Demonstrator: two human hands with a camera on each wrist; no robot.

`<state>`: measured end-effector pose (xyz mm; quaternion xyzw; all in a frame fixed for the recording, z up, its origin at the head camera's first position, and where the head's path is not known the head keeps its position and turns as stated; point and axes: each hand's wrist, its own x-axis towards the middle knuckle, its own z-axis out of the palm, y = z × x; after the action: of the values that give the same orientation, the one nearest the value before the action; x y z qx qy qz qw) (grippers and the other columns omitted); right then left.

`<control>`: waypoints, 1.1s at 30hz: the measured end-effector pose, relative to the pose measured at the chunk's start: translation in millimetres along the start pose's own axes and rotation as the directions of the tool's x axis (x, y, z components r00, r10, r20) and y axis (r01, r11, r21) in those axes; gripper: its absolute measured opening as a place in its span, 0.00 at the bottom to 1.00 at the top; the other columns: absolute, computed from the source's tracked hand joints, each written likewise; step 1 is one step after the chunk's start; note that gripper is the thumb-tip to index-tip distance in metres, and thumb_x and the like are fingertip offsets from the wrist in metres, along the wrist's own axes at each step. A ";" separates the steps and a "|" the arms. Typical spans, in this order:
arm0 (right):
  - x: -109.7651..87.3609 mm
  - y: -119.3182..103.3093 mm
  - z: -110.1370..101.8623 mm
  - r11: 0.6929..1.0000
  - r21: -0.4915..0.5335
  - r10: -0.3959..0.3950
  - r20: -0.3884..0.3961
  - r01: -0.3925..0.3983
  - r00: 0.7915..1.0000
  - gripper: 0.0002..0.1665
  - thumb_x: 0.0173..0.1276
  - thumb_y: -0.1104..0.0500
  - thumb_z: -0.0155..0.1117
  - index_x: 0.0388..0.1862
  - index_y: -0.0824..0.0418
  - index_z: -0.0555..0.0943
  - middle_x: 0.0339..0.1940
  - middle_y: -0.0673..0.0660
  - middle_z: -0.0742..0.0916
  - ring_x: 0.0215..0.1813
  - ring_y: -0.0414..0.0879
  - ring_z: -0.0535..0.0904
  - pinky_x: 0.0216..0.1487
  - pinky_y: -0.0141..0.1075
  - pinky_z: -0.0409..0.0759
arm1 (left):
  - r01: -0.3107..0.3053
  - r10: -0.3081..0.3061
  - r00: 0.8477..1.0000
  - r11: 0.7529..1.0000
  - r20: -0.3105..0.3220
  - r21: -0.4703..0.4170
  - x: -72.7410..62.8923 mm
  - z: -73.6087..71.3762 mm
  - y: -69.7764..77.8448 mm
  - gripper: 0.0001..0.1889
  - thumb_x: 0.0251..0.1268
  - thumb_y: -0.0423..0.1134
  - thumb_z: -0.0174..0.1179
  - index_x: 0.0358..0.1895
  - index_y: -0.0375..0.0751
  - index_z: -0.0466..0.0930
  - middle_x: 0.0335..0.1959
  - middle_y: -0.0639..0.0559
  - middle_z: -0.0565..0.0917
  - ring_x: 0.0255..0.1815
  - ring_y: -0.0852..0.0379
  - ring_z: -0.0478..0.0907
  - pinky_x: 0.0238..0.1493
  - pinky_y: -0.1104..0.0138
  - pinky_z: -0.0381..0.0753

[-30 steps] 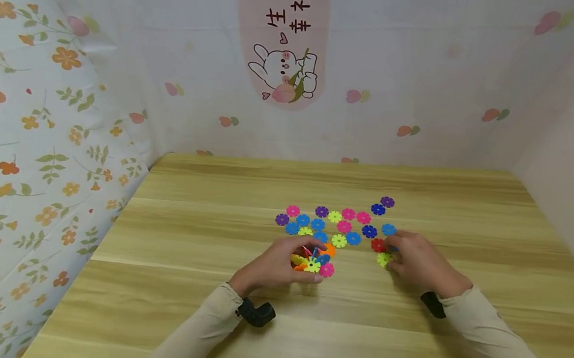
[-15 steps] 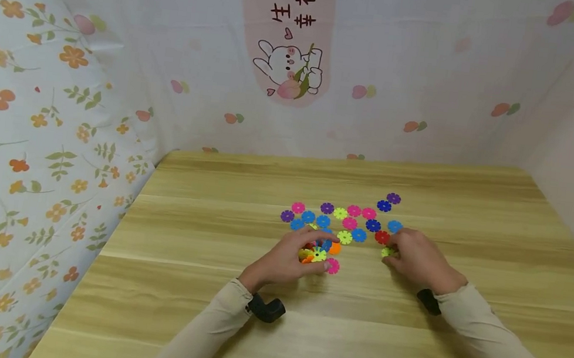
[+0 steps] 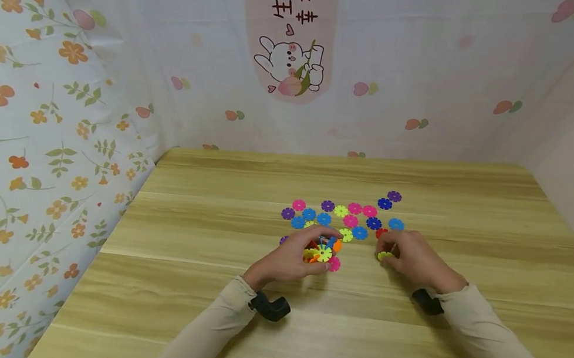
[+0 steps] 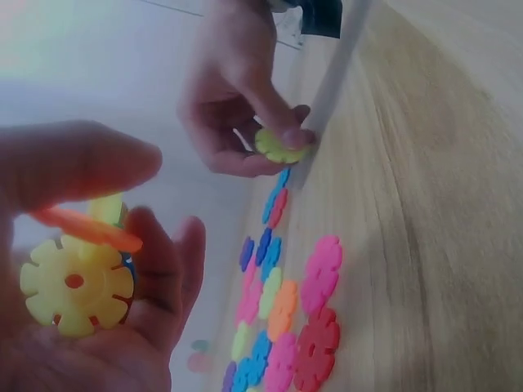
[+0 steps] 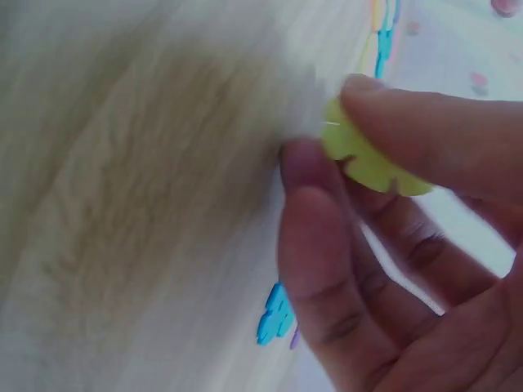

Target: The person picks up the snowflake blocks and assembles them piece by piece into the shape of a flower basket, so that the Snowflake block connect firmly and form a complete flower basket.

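My left hand (image 3: pixel 288 262) holds a cluster of joined plastic snowflake discs, with a yellow disc (image 4: pixel 78 286) facing out and an orange disc (image 4: pixel 90 229) edge-on beneath the thumb. Red and blue pieces show deeper in that cluster, partly hidden by the fingers. To the right, my right hand (image 3: pixel 421 262) pinches a single yellow-green snowflake disc (image 5: pixel 372 159) between thumb and fingertips, close over the table. A red disc (image 3: pixel 381 233) lies just beyond the right fingertips, partly covered by them. A pink disc (image 3: pixel 334 264) lies beside the left thumb.
Flat on the wooden table (image 3: pixel 199 204) beyond my hands lie several loose discs, among them a light-blue disc (image 3: pixel 359 233), a dark-blue disc (image 3: pixel 374 223) and a purple disc (image 3: pixel 394 196). A patterned cloth (image 3: pixel 175 42) hangs behind the table and along its left side.
The yellow-green disc, on the table by my right fingertips a second ago, is now pinched in them. My left hand has shifted slightly right with its cluster, uncovering a purple disc at its left.
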<state>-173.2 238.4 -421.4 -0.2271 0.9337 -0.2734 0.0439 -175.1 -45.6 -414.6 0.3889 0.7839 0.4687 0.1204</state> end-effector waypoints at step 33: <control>-0.2 -64.8 11.5 0.925 0.136 -0.283 -0.374 0.354 0.883 0.15 0.51 0.74 0.70 0.36 0.59 0.85 0.33 0.48 0.86 0.31 0.37 0.79 0.30 0.32 0.79 | 0.048 -0.048 0.999 0.996 0.007 -0.075 12.6 11.0 13.9 0.26 0.64 0.42 0.59 0.65 0.56 0.64 0.61 0.62 0.67 0.57 0.62 0.68 0.55 0.65 0.70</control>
<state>-144.7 184.4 -396.8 -0.3204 0.8440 -0.4050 -0.1447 -170.5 -25.9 -406.8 0.3664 0.7747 0.4936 0.1480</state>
